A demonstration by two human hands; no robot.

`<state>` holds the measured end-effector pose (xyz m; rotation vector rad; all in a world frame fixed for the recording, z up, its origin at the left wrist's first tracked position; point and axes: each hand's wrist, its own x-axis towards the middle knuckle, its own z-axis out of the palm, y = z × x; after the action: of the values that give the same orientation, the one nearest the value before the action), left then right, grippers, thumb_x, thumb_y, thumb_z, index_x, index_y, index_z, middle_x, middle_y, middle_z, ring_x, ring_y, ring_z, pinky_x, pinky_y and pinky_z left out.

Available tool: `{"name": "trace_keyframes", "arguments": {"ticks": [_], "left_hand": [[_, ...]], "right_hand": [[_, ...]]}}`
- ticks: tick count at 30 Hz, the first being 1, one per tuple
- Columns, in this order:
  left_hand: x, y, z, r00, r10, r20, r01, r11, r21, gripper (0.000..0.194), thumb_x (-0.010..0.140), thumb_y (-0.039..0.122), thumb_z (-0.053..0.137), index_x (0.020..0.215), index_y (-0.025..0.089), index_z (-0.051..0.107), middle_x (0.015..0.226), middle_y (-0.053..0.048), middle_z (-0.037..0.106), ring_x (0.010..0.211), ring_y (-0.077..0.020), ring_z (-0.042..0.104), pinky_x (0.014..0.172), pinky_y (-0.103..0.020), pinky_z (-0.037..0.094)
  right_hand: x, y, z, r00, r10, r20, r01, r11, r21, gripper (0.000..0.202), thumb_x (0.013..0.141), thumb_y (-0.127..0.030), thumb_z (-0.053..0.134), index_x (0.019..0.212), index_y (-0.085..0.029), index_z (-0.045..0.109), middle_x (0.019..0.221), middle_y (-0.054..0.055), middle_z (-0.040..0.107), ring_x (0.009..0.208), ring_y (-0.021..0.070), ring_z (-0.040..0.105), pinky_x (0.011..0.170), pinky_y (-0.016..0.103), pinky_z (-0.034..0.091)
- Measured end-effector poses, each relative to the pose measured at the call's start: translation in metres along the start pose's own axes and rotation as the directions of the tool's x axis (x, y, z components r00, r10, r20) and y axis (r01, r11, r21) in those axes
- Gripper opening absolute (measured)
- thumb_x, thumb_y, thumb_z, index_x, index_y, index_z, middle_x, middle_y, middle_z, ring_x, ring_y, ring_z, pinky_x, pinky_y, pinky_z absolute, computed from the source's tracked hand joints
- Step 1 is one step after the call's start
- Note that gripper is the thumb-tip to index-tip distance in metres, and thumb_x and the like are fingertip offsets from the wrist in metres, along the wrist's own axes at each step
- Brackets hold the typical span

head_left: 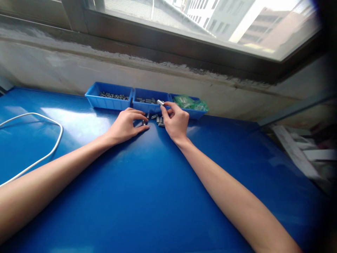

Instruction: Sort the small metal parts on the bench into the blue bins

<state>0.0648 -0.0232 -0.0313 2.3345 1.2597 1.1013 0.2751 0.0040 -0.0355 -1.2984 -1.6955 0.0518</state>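
Between the thumb and forefinger of my right hand [177, 121] is a small silvery metal cylinder [160, 102], raised in front of the middle blue bin [151, 105]. My left hand [129, 123] rests on the table with thumb and fingers apart, curved around a small metal piece [144, 122] that stands between them. Whether the fingers touch that piece I cannot tell. Several loose metal cylinders [158, 119] lie on the blue table [147, 189] between my hands, some partly hidden by the right one. More cylinders are inside the middle bin.
A left blue bin [110, 102] contains many small dark metal parts. Green plastic bags [185, 101] fill the right blue bin [193, 114]. A white cable [61, 131] loops over the table's left side. Behind the bins rises a wall [79, 70] below a window [200, 24].
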Motion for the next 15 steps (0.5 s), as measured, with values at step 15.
{"name": "trace_keyframes", "arguments": {"ticks": [15], "left_hand": [[-0.0028,0.0038,0.0006,1.000,0.026,-0.003,-0.026,0.999,-0.041,0.024,0.090,0.026,0.062,0.104,0.017,0.079,0.105,-0.008,0.079,0.088,-0.0211,0.074,0.083,-0.029,0.056]], "right_hand": [[-0.0010,-0.0080,-0.0026,0.998,-0.047,0.041,0.044,0.998,0.052,0.024,0.097,-0.038,0.057,0.101,-0.021,0.074,0.070,0.001,0.071,0.055,0.0160,0.062,0.059,0.028,0.047]]}}
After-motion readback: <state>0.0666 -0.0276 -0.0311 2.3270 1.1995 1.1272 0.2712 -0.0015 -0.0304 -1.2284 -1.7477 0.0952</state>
